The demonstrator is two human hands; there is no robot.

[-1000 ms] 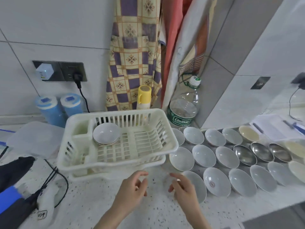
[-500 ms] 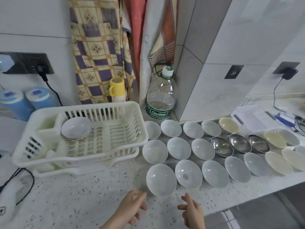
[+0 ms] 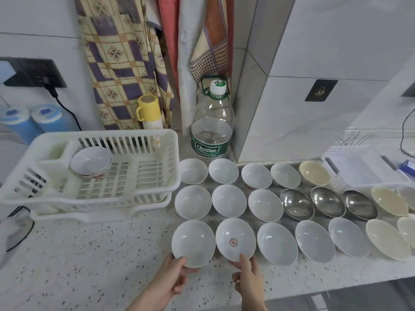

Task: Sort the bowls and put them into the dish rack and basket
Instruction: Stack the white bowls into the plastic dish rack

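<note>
At lower centre the left hand (image 3: 167,281) pinches the near rim of a plain white bowl (image 3: 193,243) on the table (image 3: 89,261); the right hand (image 3: 249,281) sets its fingers (image 3: 243,259) on the neighbouring red-marked bowl (image 3: 235,239), perhaps only touching. Both look glazed, stiff, slick and breakable, best taken by the rim. Further up left, the dish rack (image 3: 94,173) holds one bowl

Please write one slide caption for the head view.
Both hands grip front-row white bowls beside the dish rack.
</note>
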